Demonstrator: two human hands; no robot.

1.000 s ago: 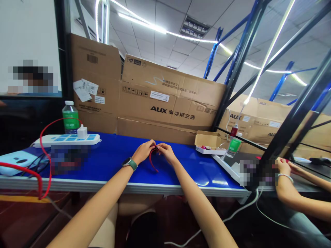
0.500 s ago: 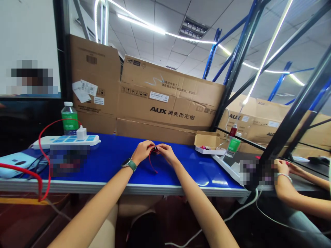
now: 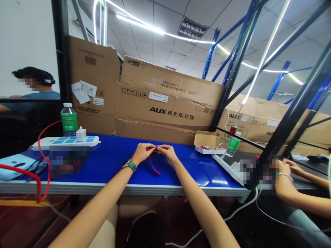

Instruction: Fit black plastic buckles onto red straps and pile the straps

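Both my hands meet over the middle of the blue table. My left hand, with a green-strapped watch on its wrist, pinches one end of a thin red cord. My right hand pinches the same cord right beside it, fingertips nearly touching. The cord's loose tail hangs down and trails onto the table toward me. What lies between the fingertips is too small to make out.
A white power strip with a charger and a green-labelled bottle stand at the left, with a red cable looping off the edge. A small open cardboard box sits at the right. Large cartons wall the back. Another person's hands work at the right.
My hands stay together on the red cord. Its hanging tail has straightened and swung slightly right. The view has shifted a little.
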